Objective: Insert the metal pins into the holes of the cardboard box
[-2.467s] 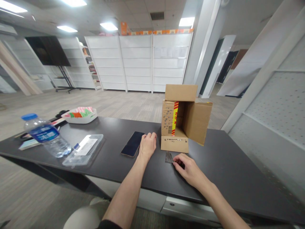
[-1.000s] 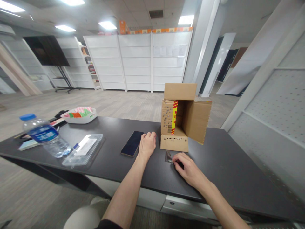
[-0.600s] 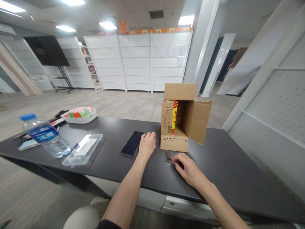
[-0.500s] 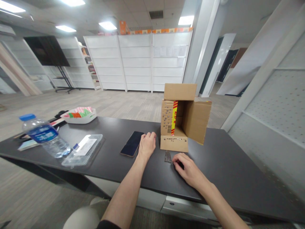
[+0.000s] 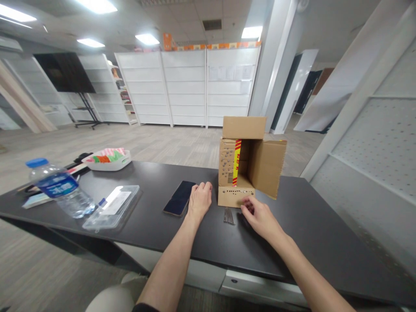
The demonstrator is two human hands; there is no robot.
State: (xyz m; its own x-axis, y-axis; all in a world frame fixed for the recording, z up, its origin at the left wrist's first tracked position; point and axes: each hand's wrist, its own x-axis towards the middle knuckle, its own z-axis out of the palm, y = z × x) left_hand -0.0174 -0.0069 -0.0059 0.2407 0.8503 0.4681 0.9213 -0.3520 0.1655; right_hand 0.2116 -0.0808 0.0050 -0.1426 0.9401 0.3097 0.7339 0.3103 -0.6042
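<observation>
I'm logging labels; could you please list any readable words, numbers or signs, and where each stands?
None is legible.
Blue bottle label: white characters, too blurred.
Yellow tape on cardboard box: red characters, too small.
Paper slip at clear plastic case: blurred.
Papers on shelving: too small.

Right hand (image 5: 261, 216): moved forward from the right end of the row of nails (image 5: 229, 216), leaving a gap between. Box flap (image 5: 234, 198): lower right corner, earlier in plain view, became partly covered by that hand.
</observation>
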